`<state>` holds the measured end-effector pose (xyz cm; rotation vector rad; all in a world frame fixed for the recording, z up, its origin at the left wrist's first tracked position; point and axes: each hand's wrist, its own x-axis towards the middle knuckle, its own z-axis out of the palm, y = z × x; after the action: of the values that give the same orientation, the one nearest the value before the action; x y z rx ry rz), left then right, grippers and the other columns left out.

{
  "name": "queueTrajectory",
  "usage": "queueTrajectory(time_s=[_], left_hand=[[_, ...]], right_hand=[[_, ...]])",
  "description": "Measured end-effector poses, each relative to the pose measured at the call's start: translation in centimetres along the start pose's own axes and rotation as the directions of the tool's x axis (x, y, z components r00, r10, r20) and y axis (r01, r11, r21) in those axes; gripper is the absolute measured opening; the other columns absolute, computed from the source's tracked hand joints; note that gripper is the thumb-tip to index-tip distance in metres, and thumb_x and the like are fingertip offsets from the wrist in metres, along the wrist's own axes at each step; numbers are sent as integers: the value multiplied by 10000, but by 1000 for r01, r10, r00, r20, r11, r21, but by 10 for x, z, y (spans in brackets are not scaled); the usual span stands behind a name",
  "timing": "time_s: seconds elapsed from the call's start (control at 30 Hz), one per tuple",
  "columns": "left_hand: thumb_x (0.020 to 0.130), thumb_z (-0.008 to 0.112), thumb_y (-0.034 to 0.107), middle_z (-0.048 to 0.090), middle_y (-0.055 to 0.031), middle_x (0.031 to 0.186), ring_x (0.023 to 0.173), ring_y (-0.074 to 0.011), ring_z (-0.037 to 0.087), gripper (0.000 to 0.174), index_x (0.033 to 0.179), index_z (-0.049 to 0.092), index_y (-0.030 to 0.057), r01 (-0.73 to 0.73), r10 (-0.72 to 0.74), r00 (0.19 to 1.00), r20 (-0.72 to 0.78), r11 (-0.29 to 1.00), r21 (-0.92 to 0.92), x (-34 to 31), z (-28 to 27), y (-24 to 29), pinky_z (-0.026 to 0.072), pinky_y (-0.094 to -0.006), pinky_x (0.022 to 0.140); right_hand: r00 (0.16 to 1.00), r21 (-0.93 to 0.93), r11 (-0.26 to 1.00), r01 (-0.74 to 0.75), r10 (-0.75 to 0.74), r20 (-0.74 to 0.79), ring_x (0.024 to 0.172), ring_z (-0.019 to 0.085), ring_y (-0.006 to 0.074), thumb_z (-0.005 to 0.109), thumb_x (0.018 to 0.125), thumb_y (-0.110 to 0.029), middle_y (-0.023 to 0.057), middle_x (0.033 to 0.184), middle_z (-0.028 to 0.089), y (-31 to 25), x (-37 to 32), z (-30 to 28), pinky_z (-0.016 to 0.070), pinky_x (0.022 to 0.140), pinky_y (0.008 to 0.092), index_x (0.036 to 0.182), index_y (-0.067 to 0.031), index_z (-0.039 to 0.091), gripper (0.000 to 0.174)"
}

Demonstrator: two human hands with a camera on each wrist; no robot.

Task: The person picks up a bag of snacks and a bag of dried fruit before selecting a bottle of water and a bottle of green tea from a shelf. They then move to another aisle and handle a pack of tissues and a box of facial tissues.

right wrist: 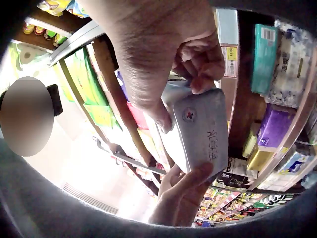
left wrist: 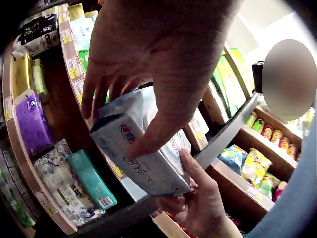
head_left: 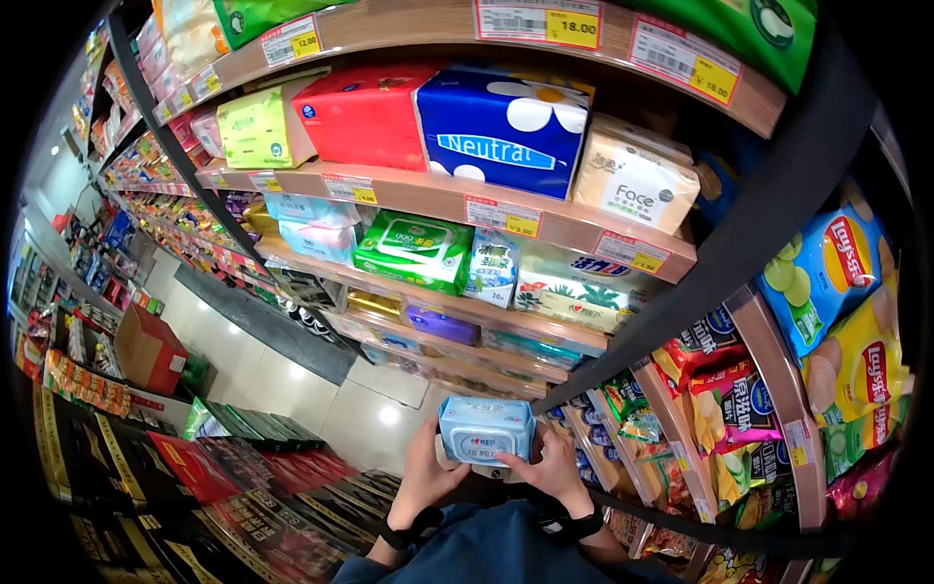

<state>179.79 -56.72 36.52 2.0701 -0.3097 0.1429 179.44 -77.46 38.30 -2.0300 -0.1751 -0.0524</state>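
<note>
A light blue pack of wipes (head_left: pixel 484 430) is held between both hands, low in the middle of the head view. The left hand (head_left: pixel 428 472) grips one end, its thumb along the side face. At the other end the right hand (head_left: pixel 559 474) pinches the pack, thumb on the lettered side. In the left wrist view the pack (left wrist: pixel 143 153) lies tilted, with the left hand (left wrist: pixel 153 59) over it and the right hand (left wrist: pixel 203 208) at its far corner. The right wrist view shows the pack's end (right wrist: pixel 200 134) with a red cross mark, under the right hand (right wrist: pixel 153 54).
Shelves ahead carry a blue tissue pack (head_left: pixel 506 131), a red pack (head_left: pixel 365 117), a green wipes pack (head_left: pixel 413 251) and a Face pack (head_left: pixel 637 175). Snack bags (head_left: pixel 827 277) fill the racks at right. Dark boxes (head_left: pixel 233 496) stand at lower left, beside the tiled floor (head_left: pixel 375 409).
</note>
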Motion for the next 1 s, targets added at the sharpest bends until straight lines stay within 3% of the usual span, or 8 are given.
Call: queueTrajectory(time_s=[0.2, 0.3, 0.53, 0.8, 0.83, 0.93, 0.97, 1.0], left_hand=[[603, 727, 33, 528, -187, 1094, 984, -315, 564, 755, 1267, 371, -18, 84, -86, 996, -7, 988, -132, 21, -14, -18, 478, -351, 807], [603, 727, 26, 526, -183, 1103, 988, -312, 562, 762, 1274, 368, -18, 87, -90, 996, -27, 992, -89, 39, -26, -30, 474, -348, 814], [607, 726, 13, 512, -185, 1152, 1013, -311, 553, 795, 1306, 347, -12, -53, 49, 992, -115, 998, -33, 108, -68, -64, 467, -344, 821], [612, 717, -6, 492, -214, 1147, 1026, -359, 526, 785, 1302, 341, -15, -195, 198, 972, -130, 980, 36, 200, -119, -72, 448, -370, 848], [612, 717, -6, 491, -217, 1147, 1031, -366, 522, 783, 1301, 343, -16, -220, 223, 965, -135, 975, 37, 209, -121, -78, 444, -374, 856], [615, 717, -5, 485, -236, 1150, 1062, -403, 490, 746, 1275, 371, -15, -220, 221, 970, -106, 975, 15, 231, -128, -86, 421, -397, 890], [616, 716, -6, 484, -239, 1151, 1066, -411, 484, 734, 1267, 377, -14, -217, 218, 972, -93, 976, 21, 237, -130, -87, 416, -402, 895], [617, 714, -7, 484, -242, 1152, 1070, -418, 477, 722, 1259, 384, -13, -216, 218, 973, -80, 976, 28, 245, -131, -88, 411, -407, 900]], right_hand=[[999, -6, 999, 35, -35, 22, 536, 584, 156, 777, 680, -357, 124, 782, 663, -1, 33, 16, 451, 501, 257, 1063, 34, 599, 576], [999, -17, 999, 37, -37, 29, 529, 576, 152, 779, 679, -359, 124, 767, 657, -5, 60, 26, 446, 496, 259, 1072, 34, 593, 586], [991, 69, 989, 134, -132, -33, 545, 551, 160, 780, 681, -360, 115, 777, 648, -3, 140, 64, 439, 508, 266, 1077, 27, 585, 587], [952, -13, 965, 260, -259, -166, 589, 530, 183, 782, 679, -374, 116, 758, 603, -29, 229, 78, 434, 534, 284, 1026, 53, 571, 590], [930, -37, 957, 289, -289, -225, 544, 512, 119, 796, 678, -300, 85, 744, 624, -34, 237, 80, 423, 502, 259, 961, 9, 604, 462], [978, -55, 989, 138, -145, -153, 535, 453, 113, 801, 674, -303, 66, 681, 573, -52, 253, 76, 369, 478, 260, 946, 7, 608, 455], [997, -33, 999, 40, -41, -60, 794, 618, 279, 716, 771, -309, 147, 902, 641, -64, 254, 72, 480, 686, 340, 1053, -8, 594, 430], [992, -59, 993, 103, -107, -60, 820, 614, 293, 707, 779, -299, 153, 921, 640, -61, 259, 74, 477, 706, 351, 1054, -9, 595, 415]])
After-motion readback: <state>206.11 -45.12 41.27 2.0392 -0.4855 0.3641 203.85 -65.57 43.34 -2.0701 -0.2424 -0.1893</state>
